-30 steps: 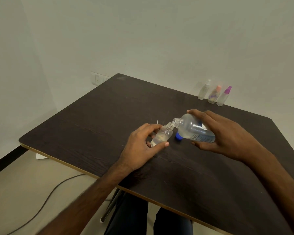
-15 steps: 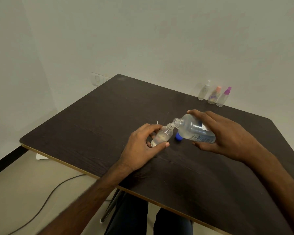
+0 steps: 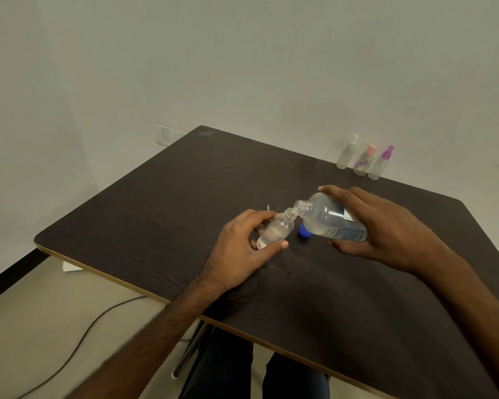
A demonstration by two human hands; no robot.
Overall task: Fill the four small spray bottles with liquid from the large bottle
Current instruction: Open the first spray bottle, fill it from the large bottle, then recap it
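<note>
Dark wood-grain tabletop (image 3: 156, 211), pale wall behind. Left hand (image 3: 239, 249) grips an uncapped small spray bottle (image 3: 274, 230), tilted, its base near the tabletop. Right hand (image 3: 386, 228) holds the large bottle (image 3: 329, 217) tipped over, mouth touching the small bottle's neck. Label (image 3: 343, 233) print: too small to read. Blue cap (image 3: 304, 230) lies just beneath the large bottle. Three capped spray bottles stand at the far edge: white-topped (image 3: 347, 152), pink-topped (image 3: 365, 161), purple-topped (image 3: 382, 162).
</note>
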